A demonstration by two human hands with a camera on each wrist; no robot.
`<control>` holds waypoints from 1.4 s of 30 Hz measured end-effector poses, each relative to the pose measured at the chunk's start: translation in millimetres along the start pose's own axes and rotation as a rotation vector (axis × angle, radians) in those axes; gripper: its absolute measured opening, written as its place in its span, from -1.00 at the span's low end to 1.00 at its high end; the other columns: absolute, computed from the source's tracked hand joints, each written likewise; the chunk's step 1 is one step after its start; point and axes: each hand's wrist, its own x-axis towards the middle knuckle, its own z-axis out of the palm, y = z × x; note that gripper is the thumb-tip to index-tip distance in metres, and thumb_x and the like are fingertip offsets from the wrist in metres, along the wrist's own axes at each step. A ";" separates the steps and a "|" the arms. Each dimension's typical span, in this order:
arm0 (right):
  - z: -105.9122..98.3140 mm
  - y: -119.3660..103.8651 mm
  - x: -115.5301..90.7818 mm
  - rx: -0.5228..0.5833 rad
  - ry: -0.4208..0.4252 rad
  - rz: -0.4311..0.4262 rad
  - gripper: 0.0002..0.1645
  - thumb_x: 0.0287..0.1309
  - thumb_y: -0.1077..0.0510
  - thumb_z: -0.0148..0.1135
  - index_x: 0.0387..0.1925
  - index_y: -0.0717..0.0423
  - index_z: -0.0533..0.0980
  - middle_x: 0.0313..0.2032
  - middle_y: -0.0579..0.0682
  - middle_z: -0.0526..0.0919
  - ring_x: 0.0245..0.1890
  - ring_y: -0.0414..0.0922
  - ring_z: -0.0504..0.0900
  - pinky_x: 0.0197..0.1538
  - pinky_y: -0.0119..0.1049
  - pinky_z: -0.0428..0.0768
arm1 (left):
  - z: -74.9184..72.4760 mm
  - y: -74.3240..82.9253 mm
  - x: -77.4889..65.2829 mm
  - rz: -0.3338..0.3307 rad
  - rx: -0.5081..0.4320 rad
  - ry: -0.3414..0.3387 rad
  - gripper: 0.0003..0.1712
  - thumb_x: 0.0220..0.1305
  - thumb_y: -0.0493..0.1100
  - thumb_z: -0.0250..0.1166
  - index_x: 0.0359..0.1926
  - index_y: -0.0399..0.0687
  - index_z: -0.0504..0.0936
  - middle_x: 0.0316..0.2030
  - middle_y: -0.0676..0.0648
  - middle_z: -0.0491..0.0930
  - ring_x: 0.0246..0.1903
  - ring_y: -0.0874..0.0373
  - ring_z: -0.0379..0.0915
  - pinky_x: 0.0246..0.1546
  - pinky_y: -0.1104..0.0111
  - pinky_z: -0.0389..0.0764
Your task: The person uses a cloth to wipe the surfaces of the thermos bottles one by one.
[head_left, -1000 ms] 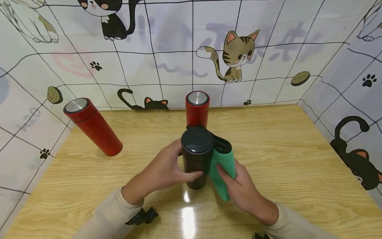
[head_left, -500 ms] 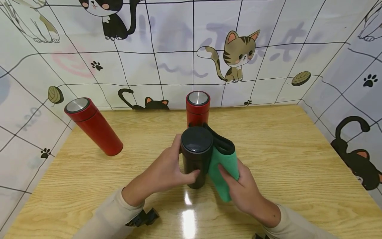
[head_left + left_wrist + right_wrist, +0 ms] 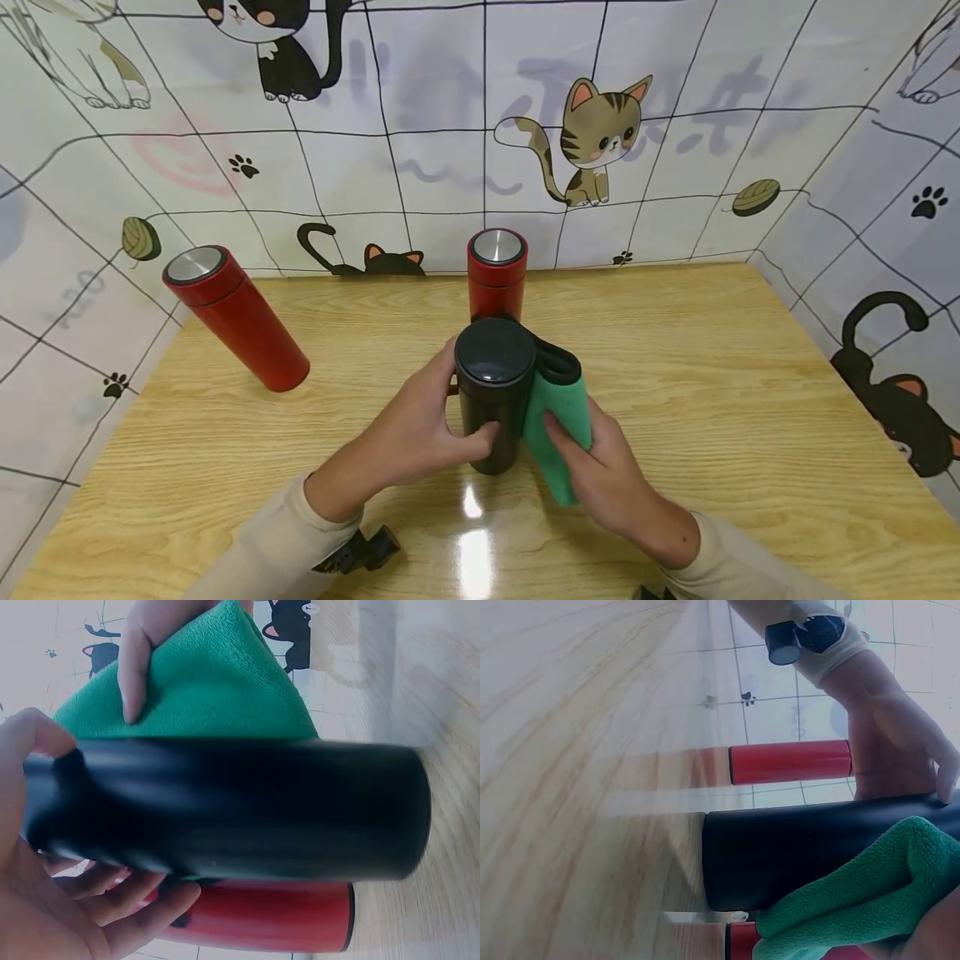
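Observation:
A black thermos bottle [image 3: 491, 417] stands upright in the middle of the head view; whether its base touches the table cannot be told. My left hand [image 3: 420, 425] grips it from the left, thumb across the near side and fingers behind. In my right hand [image 3: 611, 475] is a folded green cloth [image 3: 558, 433], pinched under the thumb and pressed against the bottle's right side. A black strap loop [image 3: 562, 362] hangs from the bottle's top over the cloth. The left wrist view shows the bottle's dark body [image 3: 247, 810] between the cloth [image 3: 217, 682] and the left fingers [image 3: 135, 900].
Directly behind the black bottle stands a red thermos bottle [image 3: 497, 271] with a silver-topped lid, partly hidden. Another red thermos bottle [image 3: 240, 321] stands at the left of the wooden table [image 3: 697, 375]. A cat-patterned sheet [image 3: 427, 167] encloses the back and sides.
The cloth and strap loop shift slightly right, then back left along the bottle's side with my right hand. My left hand keeps its grip, with the thumb slightly further left.

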 end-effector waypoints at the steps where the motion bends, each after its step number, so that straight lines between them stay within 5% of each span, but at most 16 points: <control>1: 0.0 0.5 -0.2 -0.006 0.001 0.008 -0.69 0.44 0.26 0.05 0.16 0.19 0.42 -0.12 0.08 0.64 -0.20 -0.24 0.62 -0.09 -0.35 0.65 | 1.1 0.1 -0.2 -0.005 -0.006 -0.003 0.06 0.02 -0.22 0.44 0.50 0.23 0.10 0.27 0.21 0.42 0.24 0.25 0.41 0.18 0.13 0.57; 4: -0.3 1.0 -1.2 -0.009 0.000 0.001 -0.64 0.44 0.26 0.05 0.21 0.17 0.40 -0.02 0.07 0.64 -0.11 -0.25 0.62 -0.04 -0.35 0.65 | 5.2 -0.2 -1.1 -0.005 -0.049 -0.010 0.24 0.04 -0.24 0.44 0.58 0.19 -0.16 0.36 0.17 0.36 0.31 0.21 0.37 0.27 0.07 0.50; 7: -0.5 0.5 -2.2 0.016 -0.009 -0.029 -0.59 0.45 0.29 0.02 0.28 0.15 0.37 0.08 0.09 0.62 0.00 -0.26 0.62 0.03 -0.35 0.65 | 9.2 -0.1 -1.0 0.005 -0.093 -0.002 0.30 0.05 -0.21 0.50 0.59 0.16 -0.22 0.36 0.12 0.38 0.33 0.18 0.36 0.34 0.02 0.41; 19: -0.4 -1.3 -3.3 0.070 -0.040 -0.098 -0.56 0.44 0.35 0.00 0.29 0.15 0.39 0.11 0.16 0.62 0.08 -0.25 0.64 0.07 -0.30 0.67 | 19.1 0.2 -0.8 0.024 -0.094 0.143 0.03 -0.06 -0.14 0.63 0.35 0.00 0.18 0.18 0.07 0.54 0.17 0.21 0.51 0.22 0.18 0.54; 24: -1.9 -3.9 -4.2 0.142 -0.059 -0.110 -0.62 0.47 0.37 -0.08 0.24 0.28 0.38 0.06 0.20 0.62 0.03 -0.22 0.68 0.00 -0.24 0.72 | 16.7 1.6 -2.8 0.062 0.062 0.182 -0.07 -0.08 -0.08 0.62 0.30 0.06 0.34 0.10 0.11 0.57 0.06 0.23 0.54 0.10 0.21 0.61; 30: -3.2 -6.5 -5.5 0.165 0.027 -0.204 -0.65 0.43 0.47 -0.14 0.16 0.41 0.38 -0.02 -0.09 0.64 -0.05 -0.25 0.70 -0.06 -0.35 0.71 | 15.9 5.7 -5.3 0.097 0.384 0.266 -0.11 -0.20 0.03 0.65 0.23 0.17 0.47 -0.07 0.05 0.58 -0.08 0.19 0.53 -0.08 0.18 0.68; 37: -5.7 -3.6 -2.4 -0.025 0.098 -0.361 -0.31 0.22 0.59 0.03 0.39 0.31 0.30 0.28 -0.09 0.51 0.24 -0.29 0.53 0.24 -0.47 0.52 | 12.7 12.4 -7.7 0.127 0.677 0.331 -0.12 -0.26 0.05 0.63 0.19 0.27 0.48 -0.17 -0.03 0.58 -0.18 0.08 0.53 -0.36 0.18 0.67; 42: -6.1 -2.2 6.9 -0.154 0.118 -0.552 -0.40 0.40 0.29 0.06 0.40 0.41 0.24 0.43 0.19 0.33 0.46 -0.08 0.33 0.46 -0.37 0.31 | 11.0 13.8 -8.1 0.141 0.761 0.330 -0.08 -0.30 0.05 0.64 0.20 0.26 0.48 -0.21 -0.06 0.59 -0.23 0.04 0.52 -0.38 0.17 0.63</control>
